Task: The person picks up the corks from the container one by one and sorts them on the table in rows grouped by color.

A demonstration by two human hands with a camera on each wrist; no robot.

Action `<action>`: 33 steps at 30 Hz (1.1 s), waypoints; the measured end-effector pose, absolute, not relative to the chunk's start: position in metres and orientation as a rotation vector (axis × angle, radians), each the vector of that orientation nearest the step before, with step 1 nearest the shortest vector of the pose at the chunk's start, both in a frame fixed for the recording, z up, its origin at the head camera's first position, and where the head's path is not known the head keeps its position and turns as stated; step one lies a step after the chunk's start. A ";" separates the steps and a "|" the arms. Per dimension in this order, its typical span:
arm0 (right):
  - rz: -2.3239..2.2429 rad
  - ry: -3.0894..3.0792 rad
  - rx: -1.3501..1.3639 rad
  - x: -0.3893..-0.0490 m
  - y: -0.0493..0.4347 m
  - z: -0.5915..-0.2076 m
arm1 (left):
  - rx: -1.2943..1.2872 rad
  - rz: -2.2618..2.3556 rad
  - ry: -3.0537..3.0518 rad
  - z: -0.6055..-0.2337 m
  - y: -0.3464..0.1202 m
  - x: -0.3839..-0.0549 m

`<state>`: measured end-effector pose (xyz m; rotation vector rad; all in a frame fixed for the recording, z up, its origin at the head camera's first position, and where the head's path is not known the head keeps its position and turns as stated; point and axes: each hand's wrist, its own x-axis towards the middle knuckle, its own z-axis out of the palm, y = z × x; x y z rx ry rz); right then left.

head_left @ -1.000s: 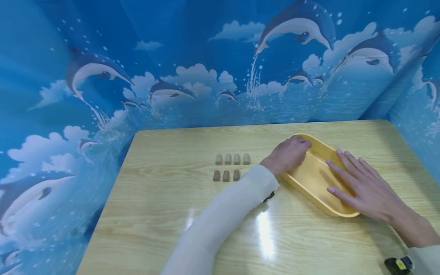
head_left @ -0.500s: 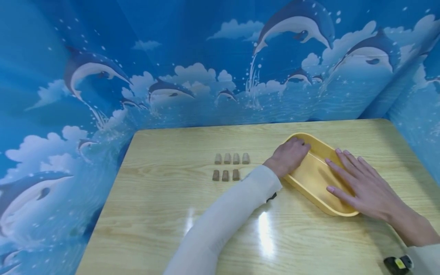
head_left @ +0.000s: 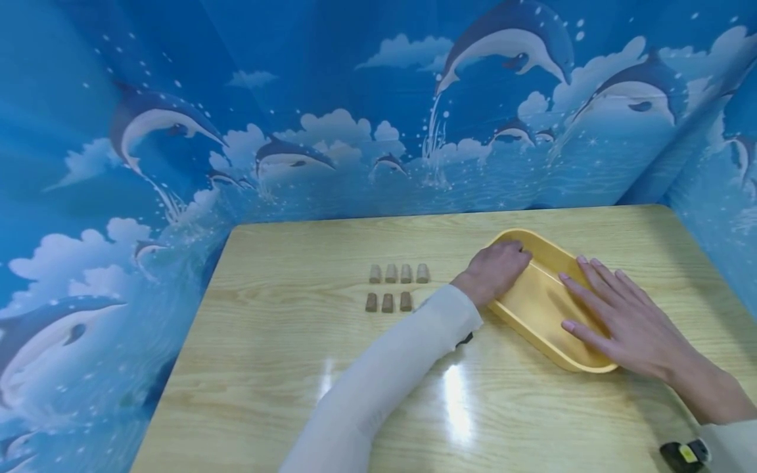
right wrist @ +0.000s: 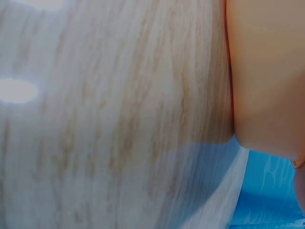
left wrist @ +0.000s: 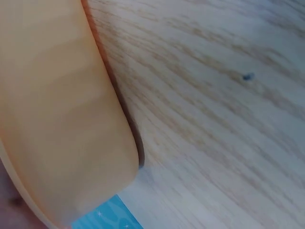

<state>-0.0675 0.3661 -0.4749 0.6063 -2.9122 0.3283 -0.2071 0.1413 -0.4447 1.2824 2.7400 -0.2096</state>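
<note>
A shallow yellow tray (head_left: 535, 309) with rounded corners lies slantwise on the table's right side. My left hand (head_left: 499, 266) reaches into its back left corner, fingers bent downward and mostly hidden; I cannot tell whether they pinch anything. Across the tray's right rim lies my right hand (head_left: 627, 322), fingers straight and spread over the inside. The left wrist view has the tray's smooth wall (left wrist: 71, 124) with a bit of the hand at the lower left edge. In the right wrist view the tray's outer side (right wrist: 267, 71) fills the upper right.
Left of the tray stand two rows of small tapered blocks: several pale ones (head_left: 391, 273) behind, darker ones (head_left: 387, 303) in front, close to the left sleeve (head_left: 408, 368). A blue dolphin curtain (head_left: 355, 131) hangs behind the wood-grain table (head_left: 266, 368).
The left hand shifts very slightly within the tray's back left corner. The right hand, tray and blocks keep their places.
</note>
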 end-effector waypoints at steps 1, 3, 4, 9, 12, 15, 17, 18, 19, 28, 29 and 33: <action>0.327 -2.911 0.607 -0.067 0.366 -0.475 | 1.277 -0.212 2.736 -0.445 0.141 -0.207; 0.327 -2.909 0.610 -0.067 0.366 -0.475 | 1.264 -0.207 2.731 -0.445 0.141 -0.207; 0.328 -2.908 0.611 -0.067 0.367 -0.475 | 1.258 -0.202 2.729 -0.445 0.141 -0.207; 0.330 -2.906 0.614 -0.067 0.368 -0.476 | 1.323 -0.254 2.739 -0.448 0.141 -0.206; 0.329 -2.909 0.610 -0.067 0.368 -0.476 | 1.353 -0.264 2.742 -0.450 0.142 -0.206; 0.328 -2.914 0.606 -0.067 0.368 -0.476 | 1.339 -0.227 2.732 -0.450 0.142 -0.207; 0.328 -2.917 0.604 -0.067 0.368 -0.475 | 1.324 -0.180 2.708 -0.449 0.141 -0.208; 0.330 -2.918 0.604 -0.067 0.368 -0.475 | 1.318 -0.154 2.695 -0.449 0.140 -0.208; 0.330 -2.919 0.604 -0.067 0.368 -0.475 | 1.316 -0.124 2.682 -0.448 0.139 -0.209; 0.319 -2.929 0.601 -0.067 0.367 -0.473 | 1.386 0.061 2.572 -0.442 0.131 -0.213; 0.321 -2.929 0.602 -0.067 0.367 -0.473 | 1.392 0.065 2.550 -0.441 0.131 -0.213; 0.334 -2.924 0.606 -0.068 0.367 -0.473 | 1.380 0.039 2.469 -0.438 0.130 -0.214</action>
